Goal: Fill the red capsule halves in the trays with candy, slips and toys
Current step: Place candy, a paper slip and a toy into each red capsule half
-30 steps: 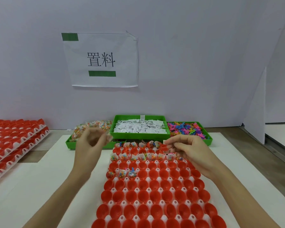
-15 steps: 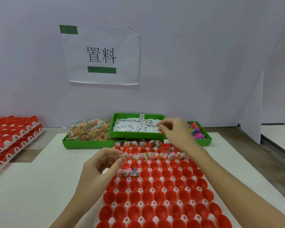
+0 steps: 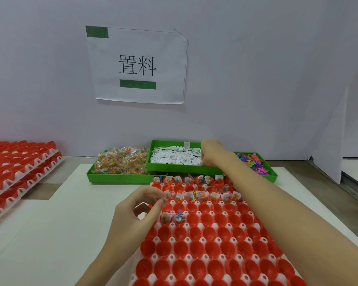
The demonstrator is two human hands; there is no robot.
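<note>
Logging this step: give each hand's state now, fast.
Left hand: fingers pinch a candy packet over the capsule tray.
Right hand: in the slip tray; grip cannot be told.

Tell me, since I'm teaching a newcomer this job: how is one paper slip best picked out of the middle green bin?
Probably pinch a raised edge or corner of a top paper slip from above. The slips lie flat and overlapping in the green bin, whose walls block the sides. The right hand reaches in that way.

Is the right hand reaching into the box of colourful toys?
No, the right hand is over the middle green tray of white paper slips.
</note>
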